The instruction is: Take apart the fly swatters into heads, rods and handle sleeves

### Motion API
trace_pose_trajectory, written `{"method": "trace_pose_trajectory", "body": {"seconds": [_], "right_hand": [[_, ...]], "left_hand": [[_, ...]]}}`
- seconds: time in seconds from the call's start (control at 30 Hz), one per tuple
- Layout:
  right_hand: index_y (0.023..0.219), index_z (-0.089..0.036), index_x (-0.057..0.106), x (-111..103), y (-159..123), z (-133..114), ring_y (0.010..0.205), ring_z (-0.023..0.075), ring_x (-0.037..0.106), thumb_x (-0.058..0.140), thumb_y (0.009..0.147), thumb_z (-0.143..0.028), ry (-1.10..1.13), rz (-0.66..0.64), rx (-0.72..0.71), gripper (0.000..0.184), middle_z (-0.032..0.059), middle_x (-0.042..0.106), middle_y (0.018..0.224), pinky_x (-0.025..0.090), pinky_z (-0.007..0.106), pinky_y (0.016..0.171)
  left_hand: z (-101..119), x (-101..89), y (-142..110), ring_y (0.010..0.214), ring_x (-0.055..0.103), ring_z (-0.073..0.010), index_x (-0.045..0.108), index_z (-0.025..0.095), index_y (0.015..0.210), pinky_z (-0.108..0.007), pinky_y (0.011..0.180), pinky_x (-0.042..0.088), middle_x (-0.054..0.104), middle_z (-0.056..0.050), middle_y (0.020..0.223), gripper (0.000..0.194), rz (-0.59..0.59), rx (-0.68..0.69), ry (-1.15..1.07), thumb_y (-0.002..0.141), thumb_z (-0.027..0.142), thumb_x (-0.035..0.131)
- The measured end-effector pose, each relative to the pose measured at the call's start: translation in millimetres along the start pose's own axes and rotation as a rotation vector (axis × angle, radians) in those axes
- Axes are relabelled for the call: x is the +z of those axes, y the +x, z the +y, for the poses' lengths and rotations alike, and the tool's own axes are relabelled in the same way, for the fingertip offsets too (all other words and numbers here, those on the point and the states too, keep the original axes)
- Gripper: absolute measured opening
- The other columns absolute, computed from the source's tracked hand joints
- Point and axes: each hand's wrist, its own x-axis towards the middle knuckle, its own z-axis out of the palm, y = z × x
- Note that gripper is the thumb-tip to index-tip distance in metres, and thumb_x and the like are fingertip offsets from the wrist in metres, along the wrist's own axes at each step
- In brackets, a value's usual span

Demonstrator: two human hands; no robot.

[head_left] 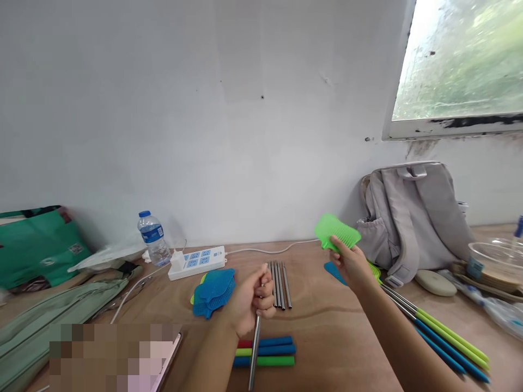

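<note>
My left hand (257, 299) is closed around a metal rod (254, 354), which slants down toward the table's front edge. In my right hand (347, 258) a bright green fly swatter head (335, 233) is pinched, raised above the table and apart from the rod. Behind my left hand several more metal rods (281, 286) lie side by side. Blue fly swatter heads (214, 291) are stacked to its left, a yellow edge showing beneath. Coloured handle tubes (275, 348) in red, blue, yellow and green lie under the held rod, partly hidden.
Swatters with blue and yellow-green handles (453, 337) lie at the right, before a grey backpack (420, 218). A white power strip (198, 262) and a water bottle (153, 237) stand at the back left. A plastic tub (494, 267) is far right; a green bag (41, 245) sits far left.
</note>
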Motion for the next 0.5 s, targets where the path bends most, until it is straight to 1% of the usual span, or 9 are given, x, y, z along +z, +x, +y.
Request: {"method": "trace_pose_trajectory", "body": {"seconds": [0.07,0.1,0.2,0.27,0.3,0.4,0.5], "right_hand": [[0.069,-0.017,0.047,3.4,-5.6,8.9,0.039,0.0026,0.035,0.076,0.055,-0.036,-0.124,-0.102,0.105,0.037,-0.0064,0.047,0.056,0.025,0.017,0.032],[0.07,-0.017,0.048,9.0,-11.3,17.7,0.039,0.0031,0.037,0.075,0.056,-0.038,-0.191,-0.163,0.17,0.037,-0.0062,0.048,0.054,0.026,0.017,0.033],[0.069,-0.016,0.05,35.5,-30.1,52.8,0.039,0.0056,0.045,0.071,0.059,-0.042,-0.418,-0.42,0.349,0.034,-0.0056,0.051,0.05,0.035,0.018,0.036],[0.069,-0.016,0.053,56.7,-38.9,75.2,0.041,0.0072,0.05,0.067,0.064,-0.04,-0.523,-0.586,0.408,0.029,-0.0043,0.054,0.052,0.04,0.019,0.039],[0.069,-0.016,0.054,67.5,-41.6,84.8,0.043,0.0076,0.051,0.065,0.067,-0.038,-0.552,-0.64,0.423,0.026,-0.0037,0.055,0.053,0.042,0.02,0.041],[0.069,-0.016,0.055,99.4,-44.5,108.4,0.045,0.0072,0.053,0.06,0.073,-0.031,-0.603,-0.712,0.443,0.017,-0.0036,0.055,0.053,0.046,0.02,0.047],[0.068,-0.015,0.054,125.2,-44.5,128.8,0.044,0.0072,0.052,0.059,0.076,-0.027,-0.705,-0.777,0.43,0.015,-0.004,0.054,0.05,0.047,0.021,0.048]], "left_hand": [[17.1,-5.6,-9.8,0.034,0.008,-0.0031,0.03,0.018,0.055,-0.016,0.035,0.014,0.016,0.01,0.043,0.041,0.013,0.087,-0.06,0.081,0.046,0.045],[25.6,-8.6,-15.4,0.034,0.008,-0.0036,0.029,0.018,0.053,-0.017,0.035,0.015,0.014,0.01,0.042,0.042,0.038,0.142,-0.085,0.082,0.047,0.041],[47.5,-17.2,-33.8,0.033,0.009,-0.0054,0.027,0.019,0.049,-0.019,0.034,0.018,0.009,0.009,0.042,0.042,0.181,0.334,-0.157,0.083,0.041,0.035],[58.6,-22.7,-46.9,0.032,0.01,-0.0062,0.026,0.019,0.047,-0.02,0.034,0.019,0.008,0.009,0.041,0.039,0.28,0.469,-0.202,0.081,0.036,0.034],[63.3,-25.7,-53.5,0.031,0.011,-0.0066,0.025,0.019,0.047,-0.021,0.034,0.02,0.009,0.008,0.04,0.037,0.325,0.535,-0.221,0.08,0.034,0.034],[75.3,-36.1,-73.0,0.03,0.015,-0.0079,0.025,0.02,0.047,-0.022,0.033,0.022,0.014,0.008,0.037,0.032,0.438,0.707,-0.257,0.076,0.029,0.035],[83.8,-48.5,-89.5,0.03,0.017,-0.0086,0.026,0.02,0.048,-0.023,0.033,0.022,0.019,0.007,0.036,0.026,0.488,0.836,-0.289,0.073,0.024,0.036]]}}
